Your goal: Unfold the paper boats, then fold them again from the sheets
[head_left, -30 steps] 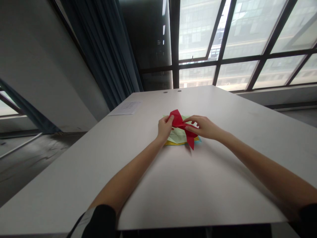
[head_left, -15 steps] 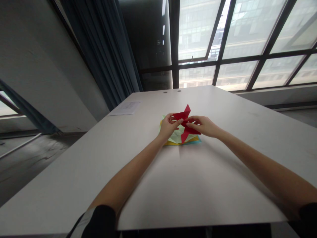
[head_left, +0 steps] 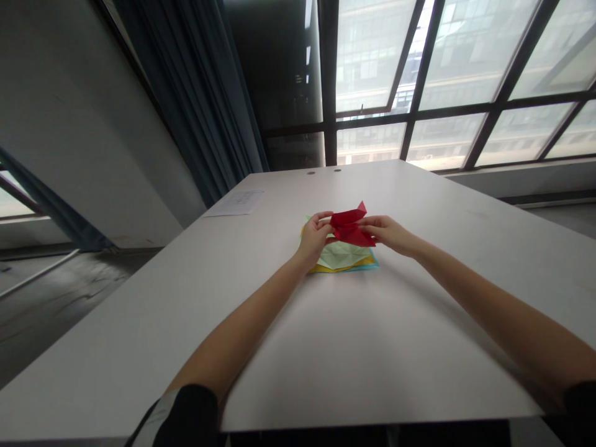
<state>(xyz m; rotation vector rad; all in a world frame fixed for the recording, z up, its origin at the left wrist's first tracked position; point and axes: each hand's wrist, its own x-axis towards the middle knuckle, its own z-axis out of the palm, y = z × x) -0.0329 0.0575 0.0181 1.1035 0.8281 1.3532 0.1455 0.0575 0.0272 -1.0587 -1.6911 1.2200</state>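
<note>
At the left edge of the frame, a narrow curtain [head_left: 56, 205] is seen hanging aslant beside a grey wall [head_left: 84, 124], with a marbled floor [head_left: 69, 298] shown beneath. The upper left is crossed by a long blue curtain [head_left: 200, 93], by which a dark panel [head_left: 274, 68] is bordered. Below the long curtain, a printed sheet [head_left: 235, 203] is laid flat near the left edge of the white table [head_left: 298, 372]; its print cannot be read. From the lower left, a dark sleeve [head_left: 193, 410] is followed by the forearm up to the left hand [head_left: 313, 243], just left of the red folded paper [head_left: 351, 231]. The left edge of the red folded paper is pinched between the thumb and fingers of this hand. The red folded paper is held near the centre of the frame, over a stack in which a pale green paper [head_left: 342, 256] is laid on a yellow paper [head_left: 333, 269], with a light blue paper [head_left: 371, 266] shown beneath at the right. Whether the stack is touched by the red one cannot be told. Its right side is grasped by the thumb and bent fingers of the right hand [head_left: 390, 236]. The upper right is filled by dark-framed windows [head_left: 456, 68].
</note>
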